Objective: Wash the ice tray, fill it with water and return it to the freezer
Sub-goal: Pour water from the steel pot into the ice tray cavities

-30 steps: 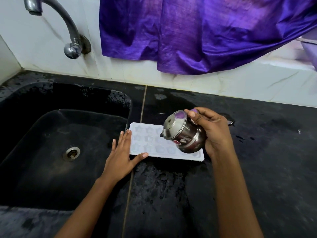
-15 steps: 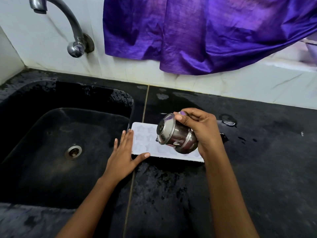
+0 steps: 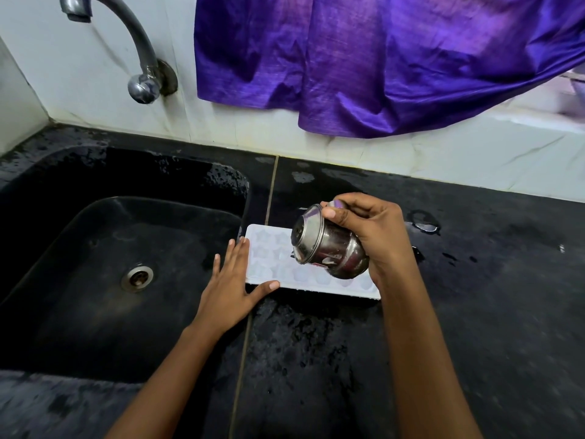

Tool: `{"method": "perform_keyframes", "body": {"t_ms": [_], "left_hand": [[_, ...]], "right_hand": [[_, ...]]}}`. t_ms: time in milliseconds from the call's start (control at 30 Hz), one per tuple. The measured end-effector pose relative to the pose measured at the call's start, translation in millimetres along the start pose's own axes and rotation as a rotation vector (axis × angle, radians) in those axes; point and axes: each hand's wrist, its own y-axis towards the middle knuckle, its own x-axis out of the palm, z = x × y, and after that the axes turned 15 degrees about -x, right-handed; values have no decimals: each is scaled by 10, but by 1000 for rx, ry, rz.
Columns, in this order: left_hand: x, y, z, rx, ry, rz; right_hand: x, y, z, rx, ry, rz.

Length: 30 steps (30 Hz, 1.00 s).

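White ice tray (image 3: 269,263) against L fingers (image 3: 236,259), beneath steel pot (image 3: 330,248)

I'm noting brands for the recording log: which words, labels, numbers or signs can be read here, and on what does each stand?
No text can be read.
On the steel pot, which the right hand grips tilted over the ice tray: a small red patch low on its side, perhaps a sticker, too small and blurred to read.
On the ice tray, tap and purple cloth: no lettering visible.
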Motion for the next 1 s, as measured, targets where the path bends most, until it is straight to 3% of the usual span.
{"method": "perform_keyframes", "body": {"t_ms": [633,1000], "left_hand": [[-18,-14,22,-1,5,-1],[-23,-24,26,-2,2,3]], "right_hand": [[-16,73,-66,-71,32,-4],[-9,29,36,17,100,36]]}}
